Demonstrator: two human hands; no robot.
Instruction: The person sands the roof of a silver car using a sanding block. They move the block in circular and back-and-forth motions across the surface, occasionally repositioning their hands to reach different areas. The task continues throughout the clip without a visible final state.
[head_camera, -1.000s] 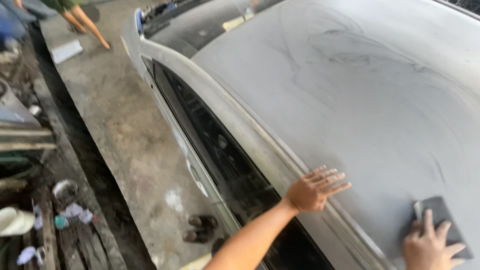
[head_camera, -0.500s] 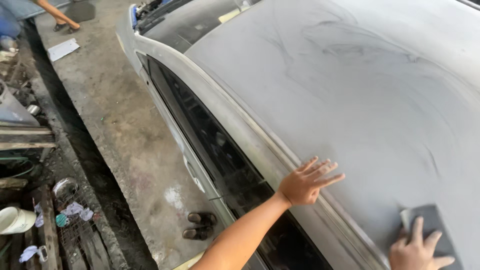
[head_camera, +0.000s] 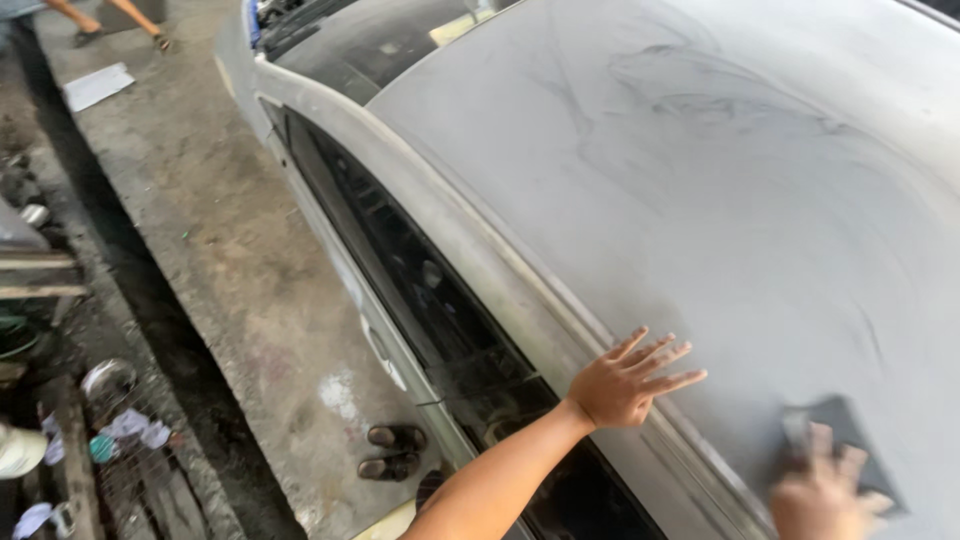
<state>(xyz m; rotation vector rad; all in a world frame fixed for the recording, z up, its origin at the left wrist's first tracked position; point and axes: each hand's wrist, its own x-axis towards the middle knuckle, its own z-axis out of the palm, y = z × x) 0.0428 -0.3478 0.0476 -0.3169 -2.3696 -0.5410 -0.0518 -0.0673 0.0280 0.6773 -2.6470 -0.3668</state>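
A dull grey sanded car roof (head_camera: 700, 200) fills the right of the view. My left hand (head_camera: 630, 380) lies flat on the roof near its side edge, fingers spread, holding nothing. My right hand (head_camera: 825, 495), blurred at the bottom right, presses a dark grey sanding pad (head_camera: 835, 430) against the roof. The pad shows above my fingers.
The car's dark side window opening (head_camera: 420, 290) runs below the roof edge. A pair of dark sandals (head_camera: 395, 452) lies on the concrete floor (head_camera: 230, 250). Clutter and planks (head_camera: 60, 440) line the left. Another person's legs (head_camera: 110, 15) are at the top left.
My right hand with the pad has slid down and toward me on the roof. My left hand has stayed planted near the roof edge. The view shifted slightly.
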